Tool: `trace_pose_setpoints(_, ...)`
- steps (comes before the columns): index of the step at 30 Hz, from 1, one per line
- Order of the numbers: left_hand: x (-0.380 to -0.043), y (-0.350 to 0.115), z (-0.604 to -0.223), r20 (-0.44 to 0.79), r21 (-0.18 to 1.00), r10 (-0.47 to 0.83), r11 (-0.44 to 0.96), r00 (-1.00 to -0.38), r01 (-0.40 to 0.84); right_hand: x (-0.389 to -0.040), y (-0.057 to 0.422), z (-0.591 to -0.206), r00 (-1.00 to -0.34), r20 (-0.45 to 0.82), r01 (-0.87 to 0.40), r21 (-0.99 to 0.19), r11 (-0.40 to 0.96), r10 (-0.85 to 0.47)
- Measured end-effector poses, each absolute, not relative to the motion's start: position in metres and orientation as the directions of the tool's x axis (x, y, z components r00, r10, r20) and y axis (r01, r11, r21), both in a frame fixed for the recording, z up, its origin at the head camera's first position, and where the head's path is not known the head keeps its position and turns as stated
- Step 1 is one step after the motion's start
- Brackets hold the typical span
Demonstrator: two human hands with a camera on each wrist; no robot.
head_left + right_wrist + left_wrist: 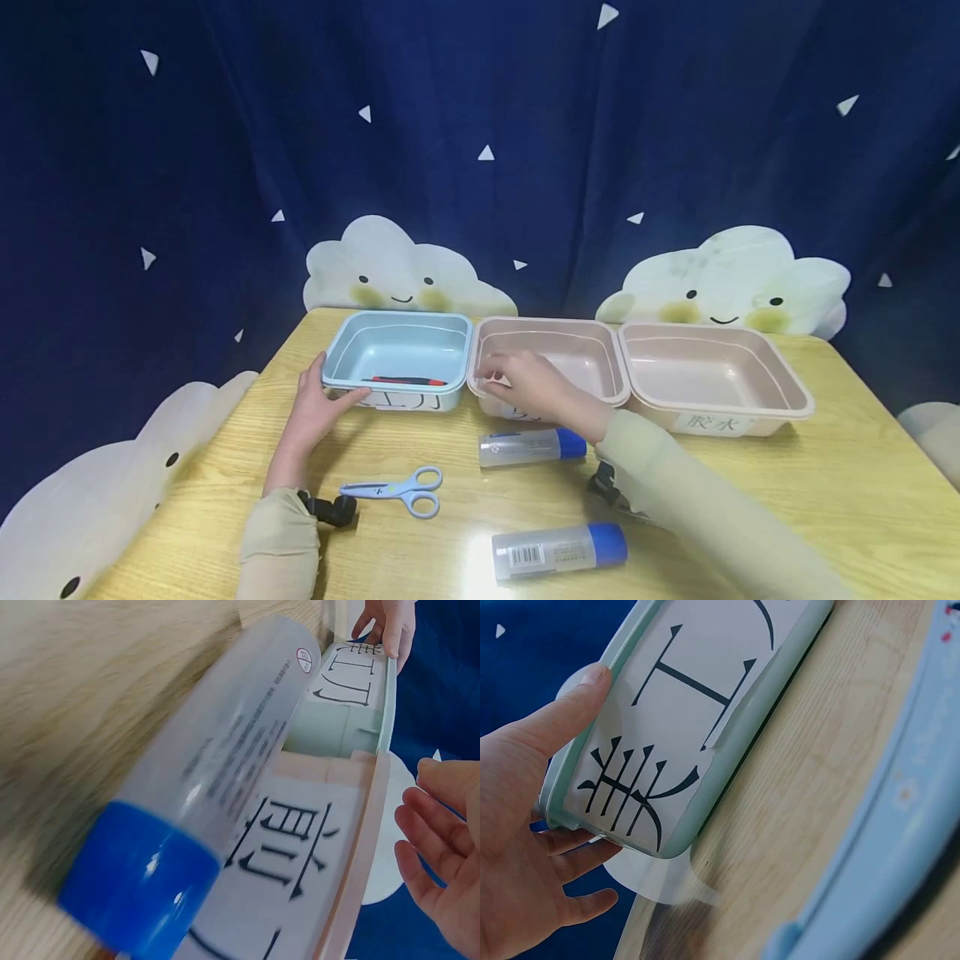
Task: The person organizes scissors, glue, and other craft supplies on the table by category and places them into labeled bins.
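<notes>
My left hand (318, 408) grips the front left corner of a light blue bin (401, 350), thumb at its front rim and fingers around the side. Inside this bin lies a slim black-and-red tool (408, 381). In the left wrist view a large white label (690, 682) with black characters shows on the bin's front. My right hand (532, 383) is over the left front part of the middle pink bin (581, 358). Its fingers (427, 825) are loosely bent, with nothing between them in the right wrist view.
Another pink bin (712, 367) stands at the right of the row, labelled 胶水. Blue-handled scissors (386, 490) lie in front of the blue bin. Two clear bottles with blue caps, one nearer the bins (517, 448) and one nearer me (540, 552), lie on their sides.
</notes>
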State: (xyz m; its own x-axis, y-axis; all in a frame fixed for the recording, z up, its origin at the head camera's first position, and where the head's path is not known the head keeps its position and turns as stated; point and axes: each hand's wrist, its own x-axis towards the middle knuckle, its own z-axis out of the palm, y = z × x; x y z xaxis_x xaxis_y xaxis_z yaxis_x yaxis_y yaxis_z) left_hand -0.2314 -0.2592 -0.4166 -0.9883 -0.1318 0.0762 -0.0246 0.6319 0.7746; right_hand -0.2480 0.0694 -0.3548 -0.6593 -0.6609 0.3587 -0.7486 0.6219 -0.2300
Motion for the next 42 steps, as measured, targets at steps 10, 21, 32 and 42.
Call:
trace_pose_setpoints(10, -0.231, -0.259, -0.417, 0.069, 0.777, -0.132, 0.629, -0.989, -0.03, -0.225, 0.115, -0.356, -0.694, 0.362, -0.714, -0.241, 0.657, -0.622)
trace_pose_setpoints(21, -0.231, -0.26, -0.416, 0.077, 0.787, -0.13, 0.616, -0.989, -0.02, -0.21, 0.16, -0.368, -0.683, 0.365, -0.718, -0.179, 0.672, -0.633)
trace_pose_setpoints(32, -0.231, -0.26, -0.42, 0.066, 0.787, -0.128, 0.616, -0.99, -0.027, -0.186, 0.186, -0.375, -0.72, 0.342, -0.684, -0.202, 0.701, -0.604)
trace_pose_setpoints(42, -0.23, -0.259, -0.417, 0.069, 0.794, -0.133, 0.608, -0.989, -0.026, -0.168, 0.208, -0.385, -0.691, 0.331, -0.712, -0.155, 0.685, -0.643)
